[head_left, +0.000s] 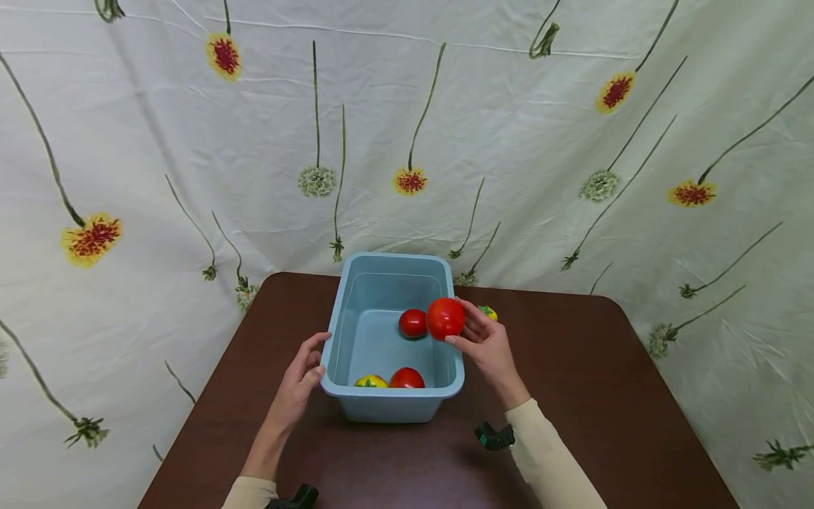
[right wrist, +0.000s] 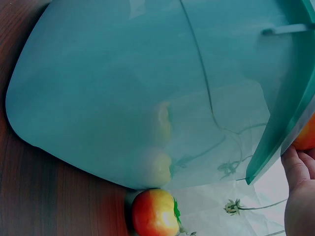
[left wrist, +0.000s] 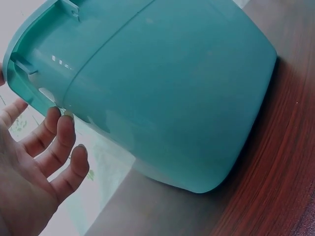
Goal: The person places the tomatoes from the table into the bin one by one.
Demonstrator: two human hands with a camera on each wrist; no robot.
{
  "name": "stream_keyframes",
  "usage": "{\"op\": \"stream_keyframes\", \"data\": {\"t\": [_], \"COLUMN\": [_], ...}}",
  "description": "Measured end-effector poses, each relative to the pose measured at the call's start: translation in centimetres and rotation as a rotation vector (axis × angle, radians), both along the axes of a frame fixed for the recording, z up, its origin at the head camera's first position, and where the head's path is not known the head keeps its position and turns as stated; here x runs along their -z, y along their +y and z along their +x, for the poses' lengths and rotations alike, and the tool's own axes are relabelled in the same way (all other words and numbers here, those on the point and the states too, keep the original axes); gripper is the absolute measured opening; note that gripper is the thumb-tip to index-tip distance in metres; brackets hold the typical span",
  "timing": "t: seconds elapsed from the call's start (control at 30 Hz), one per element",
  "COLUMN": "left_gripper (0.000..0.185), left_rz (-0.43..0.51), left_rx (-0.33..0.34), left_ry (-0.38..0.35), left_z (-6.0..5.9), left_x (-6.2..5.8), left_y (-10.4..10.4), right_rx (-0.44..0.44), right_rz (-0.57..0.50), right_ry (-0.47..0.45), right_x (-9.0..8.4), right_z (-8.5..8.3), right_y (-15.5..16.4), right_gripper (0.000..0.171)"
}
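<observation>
Centrally in the head view, a pale blue tub [head_left: 391, 396] sat on the dark brown table [head_left: 604, 396], its long axis running away from the camera.

R hand [head_left: 486, 346] was just right of the tub's right rim, fingers curled round a red tomato [head_left: 445, 318] held above that rim, w/ thumb below and fingertips behind it. In the right wrist view only a sliver of that tomato [right wrist: 307, 135] showed at the right edge, above the hand [right wrist: 300, 196], beside the tub's wall [right wrist: 123, 83].

L hand [head_left: 299, 382] was at the tub's left rim near the front corner, fingers relaxed and lightly bent, thumb tip touching the rim; it gripped nothing. The left wrist view showed the hand [left wrist: 34, 167] at lower left, fingertips right at the underside of the rim, w/ the tub wall [left wrist: 172, 83] filling most of the frame.

Inside the tub: a smaller red tomato [head_left: 413, 323] near the middle of the floor, another red one [head_left: 406, 378] against the front wall, and a yellow fruit [head_left: 371, 382] just left of it.

Behind the R hand, a yellow-green fruit [head_left: 488, 311] lay on the table, mostly hidden. The right wrist view showed a red-yellow fruit w/ green stem [right wrist: 155, 214] on the table just beside the tub's base.

A floral cloth [head_left: 407, 141] hung behind the table.
</observation>
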State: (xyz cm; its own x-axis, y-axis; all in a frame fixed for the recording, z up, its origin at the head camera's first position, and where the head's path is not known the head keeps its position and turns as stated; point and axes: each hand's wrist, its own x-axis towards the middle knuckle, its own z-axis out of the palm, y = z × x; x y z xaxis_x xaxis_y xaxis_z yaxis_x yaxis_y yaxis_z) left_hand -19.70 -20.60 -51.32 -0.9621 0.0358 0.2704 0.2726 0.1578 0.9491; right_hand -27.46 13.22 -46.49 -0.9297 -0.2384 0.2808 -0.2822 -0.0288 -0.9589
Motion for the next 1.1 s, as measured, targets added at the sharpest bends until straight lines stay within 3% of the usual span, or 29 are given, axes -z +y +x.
{"op": "stream_keyframes", "data": {"t": [0.63, 0.8, 1.1], "left_gripper": [0.052, 0.051, 0.052], "left_rz": [-0.013, -0.014, -0.003], "left_rx": [0.009, 0.021, 0.017], "left_ry": [0.016, 0.014, 0.013], "left_z": [-0.1, -0.1, 0.0], "left_x": [0.2, 0.2, 0.3], "left_y": [0.0, 0.0, -0.1], "right_rx": [-0.019, 0.126, 0.399], "right_rz": [-0.037, -0.07, 0.096], "right_ry": [0.052, -0.029, -0.179], "right_x": [0.8, 1.5, 4.8], "right_z": [-0.2, -1.0, -3.4], "right_y": [0.8, 1.9, 4.4], "right_gripper": [0.063, 0.05, 0.045]}}
